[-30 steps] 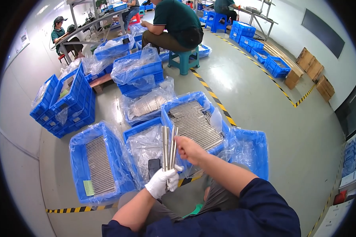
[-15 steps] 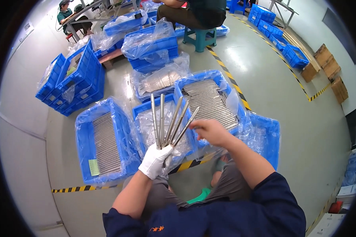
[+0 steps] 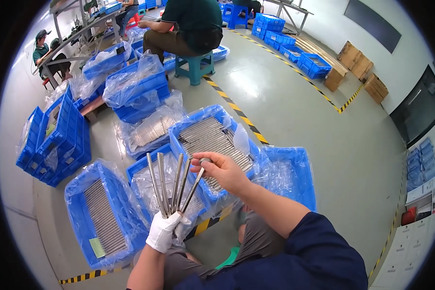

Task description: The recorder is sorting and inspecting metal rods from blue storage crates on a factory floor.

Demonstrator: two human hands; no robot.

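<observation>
My left hand [image 3: 163, 233], in a white glove, is closed round the lower ends of several slim metal rods [image 3: 162, 186], which fan upward. At the upper end of the rightmost rod, the fingers of my bare right hand [image 3: 229, 175] pinch a small metal ring [image 3: 205, 160]; whether it is fitted over the rod or only touches it, I cannot tell. Under the hands stands a blue crate [image 3: 137, 175] with clear plastic film inside. Just beyond my right hand is a crate of metal rods [image 3: 205, 137], and another crate of rods [image 3: 104, 217] lies to the left.
A film-lined blue crate [image 3: 304, 181] stands at the right. Farther off are a crate of short metal pieces [image 3: 152, 130], stacked blue crates [image 3: 63, 135], and a person on a green stool [image 3: 194, 67]. Striped tape [image 3: 234, 107] crosses the floor.
My view has turned right, so the scene has shifted left and down. My right hand has come onto the rightmost rod's upper end with the ring. My left hand keeps its hold.
</observation>
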